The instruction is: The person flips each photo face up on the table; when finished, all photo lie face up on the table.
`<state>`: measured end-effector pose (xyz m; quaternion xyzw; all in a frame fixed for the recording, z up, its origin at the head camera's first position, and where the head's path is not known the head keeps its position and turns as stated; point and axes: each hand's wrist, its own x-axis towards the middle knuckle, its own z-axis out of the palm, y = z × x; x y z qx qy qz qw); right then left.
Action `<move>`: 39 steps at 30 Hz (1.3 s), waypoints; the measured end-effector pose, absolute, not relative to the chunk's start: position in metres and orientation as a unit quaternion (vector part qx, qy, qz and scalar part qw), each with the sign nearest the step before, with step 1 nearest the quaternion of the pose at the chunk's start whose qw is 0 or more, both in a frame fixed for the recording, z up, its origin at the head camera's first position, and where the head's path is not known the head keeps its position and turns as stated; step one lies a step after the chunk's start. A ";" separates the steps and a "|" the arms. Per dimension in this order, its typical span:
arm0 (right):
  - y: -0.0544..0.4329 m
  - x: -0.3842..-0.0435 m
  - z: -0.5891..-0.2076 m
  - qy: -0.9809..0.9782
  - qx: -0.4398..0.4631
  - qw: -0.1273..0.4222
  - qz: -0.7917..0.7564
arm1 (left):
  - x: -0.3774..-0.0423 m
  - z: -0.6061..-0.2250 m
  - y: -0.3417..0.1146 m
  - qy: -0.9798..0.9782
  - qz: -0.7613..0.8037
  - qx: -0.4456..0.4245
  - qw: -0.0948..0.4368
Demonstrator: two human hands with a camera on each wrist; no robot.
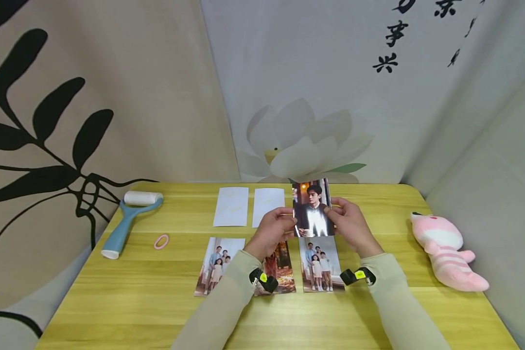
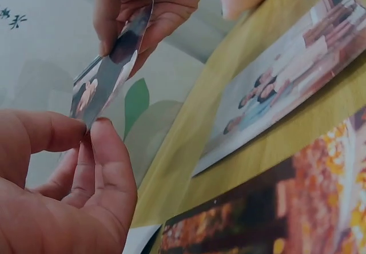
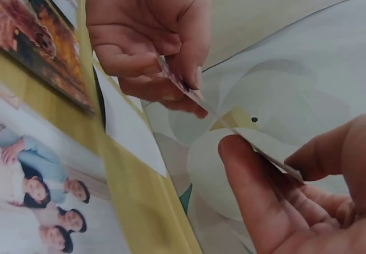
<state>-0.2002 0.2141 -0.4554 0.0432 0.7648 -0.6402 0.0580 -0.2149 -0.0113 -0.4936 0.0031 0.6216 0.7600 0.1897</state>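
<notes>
Both hands hold up a photo print (image 1: 309, 210) of a person in a dark top, above the far part of the table. My left hand (image 1: 272, 229) pinches its left edge between thumb and fingers. On the opposite edge, my right hand (image 1: 353, 224) grips it with the thumb on the picture side. In the left wrist view the photo (image 2: 114, 65) appears nearly edge-on. Below lie a family photo (image 1: 216, 262), an autumn-coloured photo (image 1: 285, 267) partly hidden by the left arm, and another family photo (image 1: 321, 265). Two white-backed cards (image 1: 230, 206) lie behind them.
On the left of the wooden table (image 1: 135, 301) lie a blue-handled lint roller (image 1: 129, 223) and a small pink ring (image 1: 161, 241). A pink plush toy (image 1: 446, 253) lies at the right edge. A printed curtain (image 1: 288, 73) hangs behind the table.
</notes>
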 end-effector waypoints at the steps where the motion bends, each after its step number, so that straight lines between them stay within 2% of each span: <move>1: 0.215 -0.200 -0.457 0.763 0.044 0.059 -0.642 | -0.215 -0.494 -0.011 0.622 0.759 0.002 0.190; 12: 0.224 -0.199 -0.461 0.771 0.042 0.046 -0.634 | -0.223 -0.497 -0.014 0.620 0.764 -0.007 0.179; 22: 0.226 -0.214 -0.474 0.778 0.057 0.029 -0.625 | -0.229 -0.498 -0.009 0.644 0.750 -0.022 0.148; 39: 0.227 -0.236 -0.495 0.821 0.074 0.053 -0.564 | -0.237 -0.505 -0.002 0.720 0.679 -0.029 0.145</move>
